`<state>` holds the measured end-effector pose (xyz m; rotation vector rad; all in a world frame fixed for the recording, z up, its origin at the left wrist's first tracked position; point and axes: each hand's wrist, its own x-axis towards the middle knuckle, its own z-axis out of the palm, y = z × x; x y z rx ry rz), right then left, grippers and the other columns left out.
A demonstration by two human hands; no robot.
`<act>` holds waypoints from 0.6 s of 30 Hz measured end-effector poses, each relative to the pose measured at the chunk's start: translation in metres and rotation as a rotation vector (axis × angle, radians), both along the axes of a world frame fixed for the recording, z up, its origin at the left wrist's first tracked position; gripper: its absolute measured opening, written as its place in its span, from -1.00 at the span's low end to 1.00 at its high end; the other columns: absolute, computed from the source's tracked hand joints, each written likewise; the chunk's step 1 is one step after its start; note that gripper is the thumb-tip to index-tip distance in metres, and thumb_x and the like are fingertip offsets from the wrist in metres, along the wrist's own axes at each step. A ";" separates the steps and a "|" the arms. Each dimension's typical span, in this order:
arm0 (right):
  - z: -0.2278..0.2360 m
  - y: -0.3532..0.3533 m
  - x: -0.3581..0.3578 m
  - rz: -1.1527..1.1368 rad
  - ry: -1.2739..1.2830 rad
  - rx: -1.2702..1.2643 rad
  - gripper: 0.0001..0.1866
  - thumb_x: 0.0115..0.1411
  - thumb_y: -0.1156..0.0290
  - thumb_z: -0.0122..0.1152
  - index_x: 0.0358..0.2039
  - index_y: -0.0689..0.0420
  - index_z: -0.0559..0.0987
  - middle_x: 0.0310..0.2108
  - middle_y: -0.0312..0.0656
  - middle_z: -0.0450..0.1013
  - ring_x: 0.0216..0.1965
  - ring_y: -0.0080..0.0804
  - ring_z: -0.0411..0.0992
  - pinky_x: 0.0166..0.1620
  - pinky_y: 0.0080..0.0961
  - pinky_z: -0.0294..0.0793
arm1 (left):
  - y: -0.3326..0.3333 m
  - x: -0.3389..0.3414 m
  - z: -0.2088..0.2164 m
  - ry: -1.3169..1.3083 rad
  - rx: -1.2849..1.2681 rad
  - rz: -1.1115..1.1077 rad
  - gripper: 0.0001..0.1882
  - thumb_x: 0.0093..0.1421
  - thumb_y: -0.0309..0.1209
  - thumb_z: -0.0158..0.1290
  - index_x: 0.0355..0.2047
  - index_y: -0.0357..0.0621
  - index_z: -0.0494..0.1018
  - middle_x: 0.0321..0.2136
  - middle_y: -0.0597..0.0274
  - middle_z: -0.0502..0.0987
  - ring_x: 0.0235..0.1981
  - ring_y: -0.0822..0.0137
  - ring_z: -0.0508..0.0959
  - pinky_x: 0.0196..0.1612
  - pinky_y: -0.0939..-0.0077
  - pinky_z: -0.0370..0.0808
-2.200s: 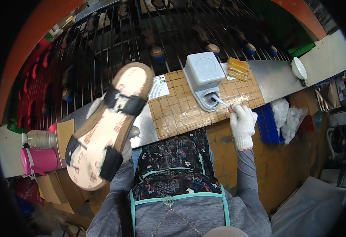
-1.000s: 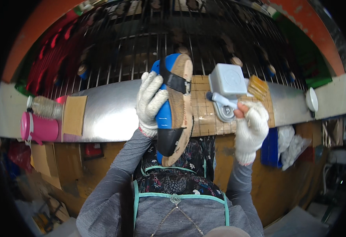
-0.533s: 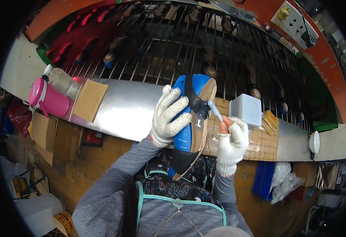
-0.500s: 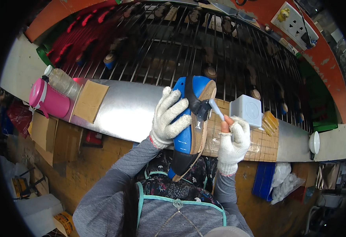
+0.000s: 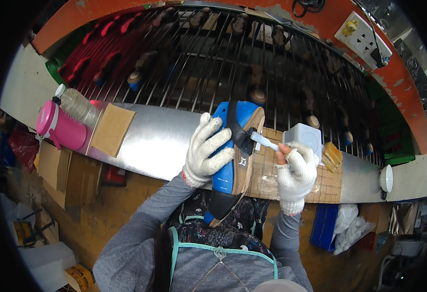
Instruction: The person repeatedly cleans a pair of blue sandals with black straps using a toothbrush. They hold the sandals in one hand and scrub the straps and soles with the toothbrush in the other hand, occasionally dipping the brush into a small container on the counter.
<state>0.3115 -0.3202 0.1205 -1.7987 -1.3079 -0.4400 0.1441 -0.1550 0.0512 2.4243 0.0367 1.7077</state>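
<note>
We had swung the sandal (image 5: 235,155) upright, left hand (image 5: 207,152) fingers spread around it, right hand (image 5: 296,170) pinching the brush (image 5: 261,140) against its strap.

Metal bench (image 5: 160,141) beneath a wire rack. Resting on it, left to right: pink flask (image 5: 57,127), clear bottle (image 5: 77,104), cardboard square (image 5: 110,130), gridded mat (image 5: 296,175), grey box (image 5: 303,137), yellow block (image 5: 331,155), white cup (image 5: 386,178).

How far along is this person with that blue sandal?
Done: the left hand has the blue sandal lifted edge-on over the bench. In hand: the right hand presses a small brush to the black strap. Left, judging by sight: how much is coated cannot be told; the grey container sits beside it.
</note>
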 end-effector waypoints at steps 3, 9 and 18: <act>0.001 -0.003 0.003 0.021 0.001 -0.025 -0.72 -0.08 0.47 0.50 -0.27 0.02 0.74 -0.28 -0.26 0.55 -0.20 -0.29 0.44 -0.08 -0.38 0.30 | 0.002 -0.001 0.003 0.013 0.009 -0.020 -0.51 -0.05 -0.47 0.27 -0.09 0.16 0.40 0.09 0.06 0.44 0.24 -0.13 0.39 0.31 -0.35 0.23; 0.005 -0.006 0.009 0.070 -0.057 -0.016 -0.71 -0.09 0.46 0.51 -0.27 -0.01 0.74 -0.31 -0.29 0.56 -0.25 -0.34 0.44 -0.13 -0.39 0.25 | 0.003 0.002 0.010 0.003 0.022 -0.042 -0.49 -0.06 -0.46 0.26 -0.07 0.18 0.41 0.09 0.07 0.45 0.23 -0.13 0.41 0.30 -0.34 0.24; 0.016 -0.019 0.014 0.152 -0.155 -0.073 -0.71 -0.11 0.47 0.51 -0.28 0.01 0.74 -0.32 -0.31 0.55 -0.27 -0.38 0.46 -0.15 -0.41 0.25 | 0.002 -0.002 0.022 0.065 0.024 -0.083 -0.52 -0.05 -0.45 0.26 -0.08 0.15 0.45 0.10 0.08 0.47 0.24 -0.11 0.40 0.29 -0.33 0.26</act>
